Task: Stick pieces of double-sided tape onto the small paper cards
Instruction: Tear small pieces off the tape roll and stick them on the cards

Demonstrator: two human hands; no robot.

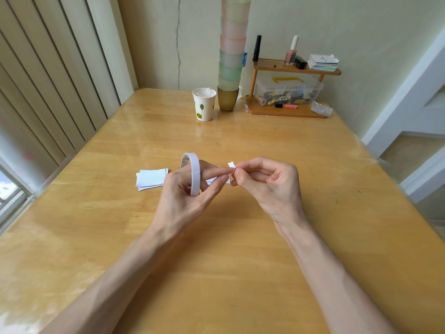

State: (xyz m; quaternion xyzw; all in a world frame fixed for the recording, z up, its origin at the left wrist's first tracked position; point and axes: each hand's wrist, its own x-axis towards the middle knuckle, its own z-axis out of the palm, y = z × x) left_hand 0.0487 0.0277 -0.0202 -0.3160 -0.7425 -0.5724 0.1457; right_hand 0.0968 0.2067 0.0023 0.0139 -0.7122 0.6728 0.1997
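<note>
My left hand (190, 189) holds a white roll of double-sided tape (192, 172) upright, with fingers passed through its ring. My right hand (267, 182) pinches a short white piece of tape (231, 165) between thumb and forefinger, just right of the roll. My left fingertips reach toward that piece. A small stack of white paper cards (150, 179) lies on the wooden table (216, 237) to the left of my left hand. Another white card (212, 181) is partly hidden beneath my fingers.
At the table's far edge stand a paper cup (204, 104), a gold cup (227, 98) under a tall stack of pastel cups, and a wooden shelf (289, 92) with a clear box, bottles and a pile of cards. Blinds hang at the left.
</note>
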